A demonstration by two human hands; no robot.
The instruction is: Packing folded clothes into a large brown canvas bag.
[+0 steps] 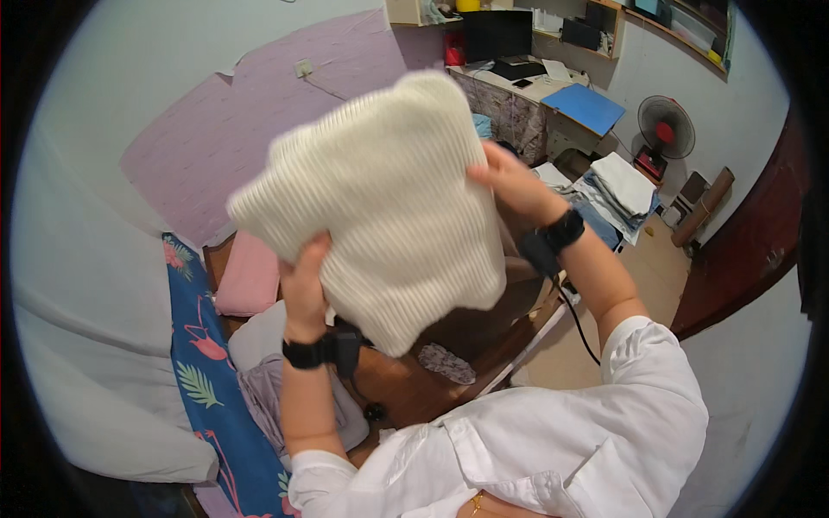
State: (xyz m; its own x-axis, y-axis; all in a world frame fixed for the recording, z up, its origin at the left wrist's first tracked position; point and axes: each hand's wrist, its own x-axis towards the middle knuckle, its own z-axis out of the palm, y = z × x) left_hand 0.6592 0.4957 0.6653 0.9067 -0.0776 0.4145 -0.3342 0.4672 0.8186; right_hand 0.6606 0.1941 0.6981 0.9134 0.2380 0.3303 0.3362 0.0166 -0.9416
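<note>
A cream ribbed knit garment, folded into a rough rectangle, is held up in front of me. My left hand grips its lower left edge, thumb on the near face. On the right edge, higher up, my right hand holds it with the thumb in front too. The fingers behind the knit are hidden. Below the garment, a brown wooden surface bears a small grey patterned cloth. Black straps with small devices sit on both wrists.
To the left are a pink pillow, a crumpled grey-purple cloth and a blue flamingo-print fabric. Stacked folded clothes lie at right, near an electric fan. Behind stands a desk with a monitor and a blue board.
</note>
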